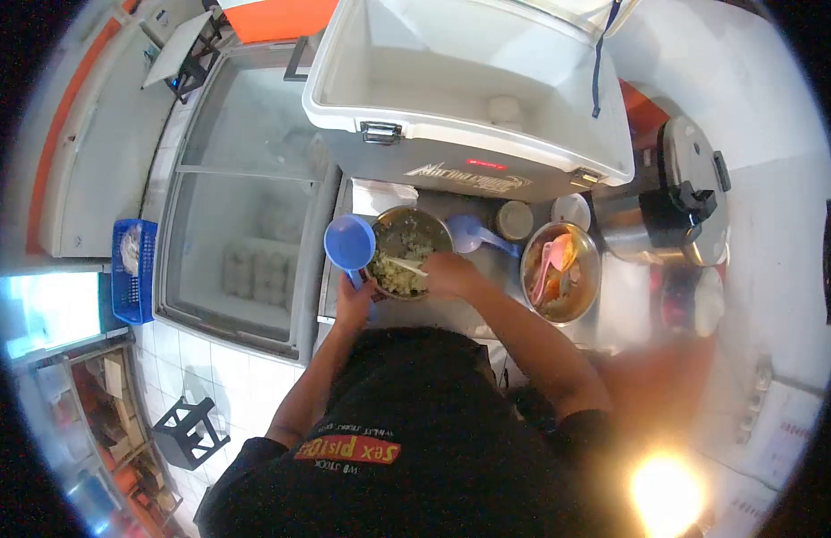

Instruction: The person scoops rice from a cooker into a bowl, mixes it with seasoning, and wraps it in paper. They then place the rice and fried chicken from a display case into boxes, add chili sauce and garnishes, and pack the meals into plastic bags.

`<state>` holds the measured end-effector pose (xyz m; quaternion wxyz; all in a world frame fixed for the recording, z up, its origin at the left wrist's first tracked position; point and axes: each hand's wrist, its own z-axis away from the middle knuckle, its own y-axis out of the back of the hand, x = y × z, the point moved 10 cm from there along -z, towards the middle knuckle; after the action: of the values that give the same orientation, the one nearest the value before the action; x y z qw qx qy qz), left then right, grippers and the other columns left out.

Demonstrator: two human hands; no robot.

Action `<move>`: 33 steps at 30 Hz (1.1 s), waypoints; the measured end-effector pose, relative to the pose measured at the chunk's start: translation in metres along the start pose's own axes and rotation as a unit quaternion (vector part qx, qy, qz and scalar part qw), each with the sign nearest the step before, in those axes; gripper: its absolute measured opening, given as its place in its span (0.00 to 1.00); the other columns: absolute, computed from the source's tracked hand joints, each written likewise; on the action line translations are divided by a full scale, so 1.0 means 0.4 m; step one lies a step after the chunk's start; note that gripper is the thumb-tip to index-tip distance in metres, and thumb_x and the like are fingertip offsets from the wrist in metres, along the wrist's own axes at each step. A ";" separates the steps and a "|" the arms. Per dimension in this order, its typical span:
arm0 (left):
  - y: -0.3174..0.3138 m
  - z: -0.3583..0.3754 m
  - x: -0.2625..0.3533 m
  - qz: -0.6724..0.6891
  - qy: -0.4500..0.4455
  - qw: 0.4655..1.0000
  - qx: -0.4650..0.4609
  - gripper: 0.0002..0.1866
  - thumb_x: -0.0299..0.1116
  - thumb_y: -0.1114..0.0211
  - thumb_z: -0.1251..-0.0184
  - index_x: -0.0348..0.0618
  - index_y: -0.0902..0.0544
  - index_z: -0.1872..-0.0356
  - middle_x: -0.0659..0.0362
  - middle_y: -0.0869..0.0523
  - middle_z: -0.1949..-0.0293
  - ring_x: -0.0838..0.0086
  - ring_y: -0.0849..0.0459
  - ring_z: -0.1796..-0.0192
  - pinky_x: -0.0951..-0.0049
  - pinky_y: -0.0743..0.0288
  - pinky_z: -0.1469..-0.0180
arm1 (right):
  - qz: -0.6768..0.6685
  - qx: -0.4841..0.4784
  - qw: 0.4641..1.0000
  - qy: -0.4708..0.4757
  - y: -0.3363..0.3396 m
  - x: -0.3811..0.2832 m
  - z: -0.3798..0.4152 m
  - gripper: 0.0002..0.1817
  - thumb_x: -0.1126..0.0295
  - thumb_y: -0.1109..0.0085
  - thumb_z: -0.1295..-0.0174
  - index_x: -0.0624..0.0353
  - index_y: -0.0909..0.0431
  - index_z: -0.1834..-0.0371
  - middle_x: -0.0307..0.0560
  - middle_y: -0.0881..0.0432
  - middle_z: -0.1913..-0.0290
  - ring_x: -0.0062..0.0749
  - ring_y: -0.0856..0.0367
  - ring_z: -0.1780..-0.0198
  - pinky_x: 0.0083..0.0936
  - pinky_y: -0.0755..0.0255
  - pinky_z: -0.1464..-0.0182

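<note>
A blue scoop (349,242) is gripped by its handle in the left hand (355,303), which is closed around it just left of a metal bowl (410,252). The cup of the scoop is held up beside the bowl's left rim, its opening turned towards the camera. The right hand (448,273) is placed over the near right edge of the same bowl, and a thin pale stick-like utensil (405,264) is seen reaching from it into the food; the fingers are curled, though exactly how the utensil is pinched cannot be told. The bowl is filled with a pale, lumpy mixture (399,273) and is set on a narrow metal counter (617,287) directly in front of the person.

Just right of the bowl a second blue scoop (474,235) is laid on the counter, with a small round lidded tub (514,220) beside it. Further right, a second metal bowl (561,272) is seen, holding pink and orange utensils. At the far right of the counter a rice cooker (671,211) with its lid up is placed. Beyond the bowls, a large white cooler box (469,99) is left open. To the left a glass-topped chest freezer (245,197) is located, with a blue basket (133,269) at its left side.
</note>
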<state>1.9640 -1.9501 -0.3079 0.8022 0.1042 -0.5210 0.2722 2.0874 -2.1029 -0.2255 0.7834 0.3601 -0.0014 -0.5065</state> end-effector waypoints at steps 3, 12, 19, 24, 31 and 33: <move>-0.028 0.016 0.037 0.063 0.002 0.998 -0.016 0.22 0.18 0.40 0.34 0.38 0.30 0.39 0.57 0.20 0.50 0.69 0.17 0.51 0.66 0.17 0.53 | 0.021 0.013 0.999 0.021 -0.006 0.001 0.057 0.16 0.64 0.44 0.42 0.56 0.14 0.56 0.61 0.15 0.59 0.54 0.14 0.54 0.48 0.21 0.52; -0.012 -0.036 -0.018 0.030 -0.037 0.998 -0.035 0.23 0.19 0.40 0.35 0.38 0.30 0.38 0.56 0.19 0.50 0.68 0.18 0.51 0.66 0.19 0.51 | -0.055 0.149 0.987 -0.033 0.053 0.057 -0.054 0.13 0.64 0.44 0.42 0.58 0.13 0.61 0.64 0.15 0.60 0.60 0.15 0.58 0.51 0.22 0.54; -0.023 -0.019 -0.021 0.051 0.019 0.998 -0.017 0.25 0.22 0.37 0.37 0.38 0.31 0.38 0.56 0.20 0.48 0.70 0.20 0.50 0.68 0.23 0.48 | -0.039 0.171 0.983 -0.047 0.043 0.087 -0.089 0.13 0.67 0.43 0.45 0.58 0.13 0.62 0.62 0.14 0.59 0.58 0.14 0.56 0.50 0.21 0.51; -0.015 -0.014 -0.006 0.004 -0.038 0.999 -0.015 0.24 0.20 0.38 0.36 0.39 0.32 0.38 0.56 0.20 0.49 0.71 0.20 0.50 0.67 0.20 0.52 | 0.055 0.057 0.997 0.024 -0.012 0.035 -0.035 0.13 0.68 0.41 0.49 0.59 0.13 0.63 0.61 0.14 0.62 0.55 0.14 0.57 0.46 0.19 0.54; -0.038 -0.010 0.031 0.013 0.010 0.999 -0.035 0.26 0.19 0.39 0.35 0.42 0.33 0.36 0.59 0.20 0.51 0.72 0.20 0.50 0.68 0.17 0.60 | 0.095 0.154 0.983 0.031 0.033 0.079 -0.207 0.15 0.67 0.40 0.49 0.53 0.13 0.58 0.56 0.15 0.66 0.53 0.13 0.61 0.45 0.19 0.59; -0.032 -0.016 0.005 0.037 0.048 0.998 -0.034 0.25 0.19 0.39 0.35 0.41 0.32 0.37 0.60 0.20 0.51 0.73 0.20 0.50 0.69 0.18 0.60 | 0.114 0.112 0.986 0.040 0.024 0.057 -0.169 0.15 0.67 0.39 0.50 0.52 0.13 0.58 0.55 0.14 0.66 0.53 0.13 0.61 0.45 0.18 0.59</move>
<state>1.9766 -1.9571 -0.3072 0.8190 0.0439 -0.4941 0.2885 2.1310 -2.0806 -0.2783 0.7903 0.4628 -0.0681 -0.3959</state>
